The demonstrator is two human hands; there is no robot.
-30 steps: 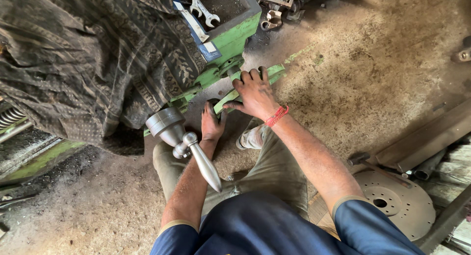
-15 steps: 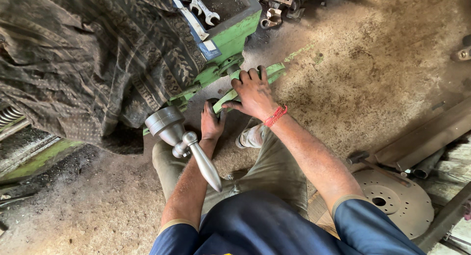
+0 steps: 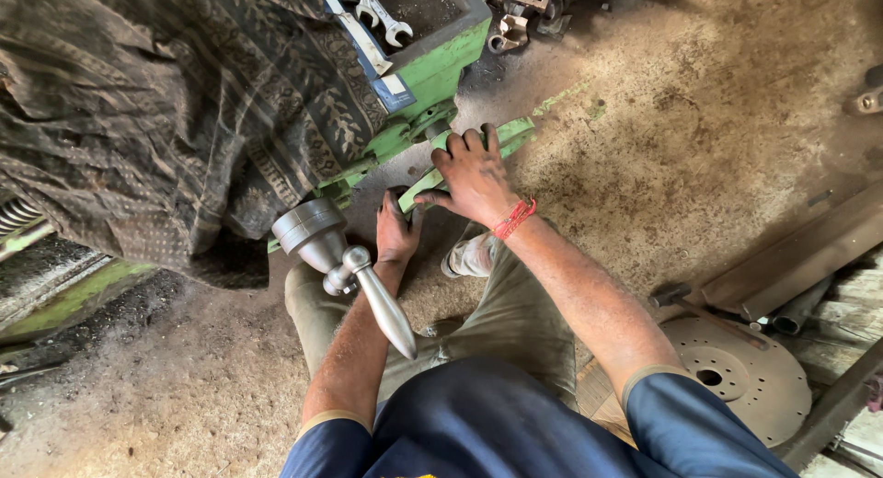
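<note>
My right hand (image 3: pixel 471 174), with a red thread band at the wrist, lies fingers spread on a green metal bar (image 3: pixel 515 133) at the foot of a green machine (image 3: pixel 441 69). My left hand (image 3: pixel 397 228) reaches under the same green part just to the left, palm against it; what its fingers hold is hidden. A grey metal lever with a tapered handle (image 3: pixel 377 299) sticks out of the machine over my left forearm, touching neither hand.
A dark patterned cloth (image 3: pixel 156 110) covers most of the machine. Wrenches (image 3: pixel 382 9) lie in its top tray. A round perforated metal disc (image 3: pixel 736 377) and metal bars (image 3: pixel 791 257) lie on the dirt floor at right. Scrap parts (image 3: pixel 510 27) sit above.
Both hands stay at the green bar; my right hand's fingers have shifted slightly. The view has barely moved.
</note>
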